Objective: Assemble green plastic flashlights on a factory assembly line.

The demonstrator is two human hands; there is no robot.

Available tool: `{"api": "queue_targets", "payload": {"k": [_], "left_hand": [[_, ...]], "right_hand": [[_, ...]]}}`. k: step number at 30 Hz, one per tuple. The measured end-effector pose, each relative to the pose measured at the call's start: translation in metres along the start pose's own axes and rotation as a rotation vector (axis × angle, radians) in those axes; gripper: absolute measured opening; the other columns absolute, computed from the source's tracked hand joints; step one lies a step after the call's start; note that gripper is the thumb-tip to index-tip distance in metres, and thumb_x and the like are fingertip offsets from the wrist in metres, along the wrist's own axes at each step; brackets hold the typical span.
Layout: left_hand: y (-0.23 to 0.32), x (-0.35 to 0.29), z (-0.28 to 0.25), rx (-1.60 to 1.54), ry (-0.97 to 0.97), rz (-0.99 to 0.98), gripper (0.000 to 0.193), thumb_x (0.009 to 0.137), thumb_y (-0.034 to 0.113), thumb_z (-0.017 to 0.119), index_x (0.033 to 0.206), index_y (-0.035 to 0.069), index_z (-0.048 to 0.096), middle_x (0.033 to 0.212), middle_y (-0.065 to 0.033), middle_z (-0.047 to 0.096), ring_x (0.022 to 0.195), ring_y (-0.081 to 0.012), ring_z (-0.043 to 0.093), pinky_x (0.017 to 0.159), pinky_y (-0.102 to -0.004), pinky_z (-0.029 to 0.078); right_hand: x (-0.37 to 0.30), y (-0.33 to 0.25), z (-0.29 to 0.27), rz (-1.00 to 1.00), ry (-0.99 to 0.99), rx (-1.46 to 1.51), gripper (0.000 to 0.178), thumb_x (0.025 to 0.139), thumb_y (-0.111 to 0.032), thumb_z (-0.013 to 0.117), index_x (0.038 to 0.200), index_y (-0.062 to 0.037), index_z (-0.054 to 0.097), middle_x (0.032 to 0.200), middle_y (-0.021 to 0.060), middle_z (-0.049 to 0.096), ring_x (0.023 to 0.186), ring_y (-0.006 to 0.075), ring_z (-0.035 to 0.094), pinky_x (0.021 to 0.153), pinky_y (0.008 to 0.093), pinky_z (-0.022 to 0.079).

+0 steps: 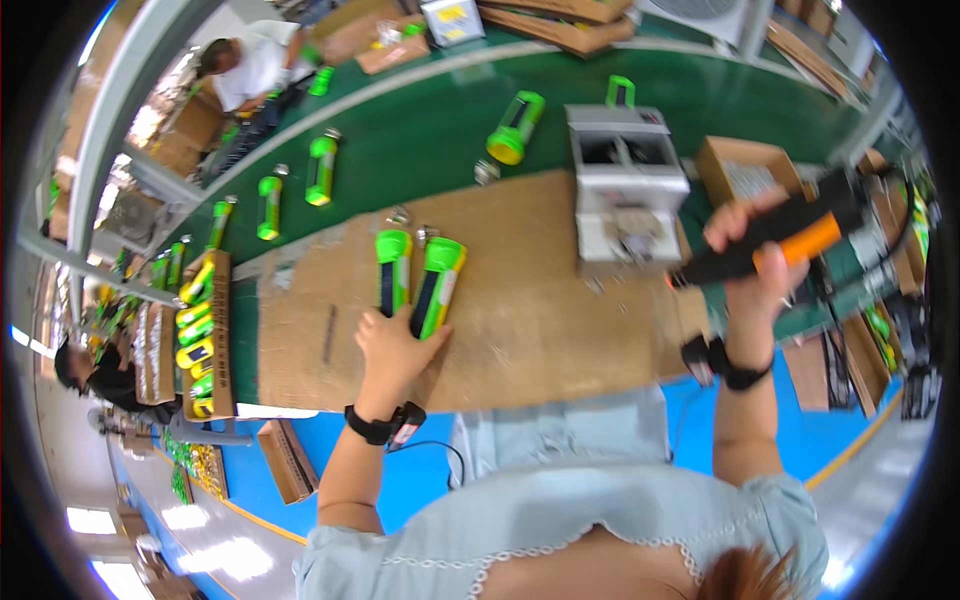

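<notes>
And here's the long green bench [440, 105], curving right across the view, with a broad brown cardboard sheet [540, 340] spread over its near side. Up on the sheet's far right corner stands the boxy silver-grey machine [630, 185], dark openings in its upper part. Over at the left end, an open carton [223, 345] is stacked with green and yellow flashlights! Now to the right, and it's the black and orange power tool [760, 250], up in the air, its narrow tip pointing left, near the machine's lower right side. The right hand [768, 285] has it, grip closed around the body, fingers on the far side, thumb on the near one. Behind that sits a small open box [715, 165] with pale little parts inside. Down to the centre-left, the left hand [392, 350] is on the pair of flashlights [440, 285], both lying on the cardboard, heads pointing away from the person; the grip is partly closed about their near ends, though how firmly, I can't tell. Further out, a lone flashlight [515, 128] lies tilted on the green, and another [321, 170] lies further left. Smallest of all, shiny metal pieces: one [399, 216] just beyond the pair, another [487, 173] beside the lone flashlight.
</notes>
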State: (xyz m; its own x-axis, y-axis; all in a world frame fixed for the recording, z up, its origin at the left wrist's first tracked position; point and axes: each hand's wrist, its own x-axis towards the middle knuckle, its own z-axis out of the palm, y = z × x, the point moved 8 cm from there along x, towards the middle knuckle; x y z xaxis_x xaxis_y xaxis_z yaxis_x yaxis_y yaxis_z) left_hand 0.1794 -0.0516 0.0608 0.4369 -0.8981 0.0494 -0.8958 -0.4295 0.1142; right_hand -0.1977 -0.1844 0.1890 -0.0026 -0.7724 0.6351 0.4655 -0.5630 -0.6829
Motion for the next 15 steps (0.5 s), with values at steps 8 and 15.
{"api": "queue_targets", "payload": {"k": [8,15], "left_hand": [[0.056,-0.048,-0.027,0.092,0.382,0.389,0.059,0.063,0.025,0.078,0.114,0.009,0.055,0.107,-0.0238,0.049,0.099,-0.0401,0.047,0.083,-0.0489,0.038],[0.082,-0.053,-0.007,-0.084,-0.118,0.469,0.062,0.078,0.024,0.069,0.133,0.019,0.042,0.085,-0.0198,0.052,0.074,-0.0357,0.056,0.067,-0.041,0.045]], "right_hand": [[0.021,0.004,0.019,-0.155,-0.028,-0.072,0.039,0.083,-0.027,0.065,0.102,0.0032,0.049,0.079,0.0135,0.057,0.066,0.0228,0.058,0.06,0.0323,0.049],[0.02,0.009,0.023,-0.149,0.063,-0.069,0.025,0.084,-0.02,0.066,0.09,0.001,0.053,0.069,0.0074,0.058,0.058,0.0139,0.057,0.054,0.0247,0.046]]}}
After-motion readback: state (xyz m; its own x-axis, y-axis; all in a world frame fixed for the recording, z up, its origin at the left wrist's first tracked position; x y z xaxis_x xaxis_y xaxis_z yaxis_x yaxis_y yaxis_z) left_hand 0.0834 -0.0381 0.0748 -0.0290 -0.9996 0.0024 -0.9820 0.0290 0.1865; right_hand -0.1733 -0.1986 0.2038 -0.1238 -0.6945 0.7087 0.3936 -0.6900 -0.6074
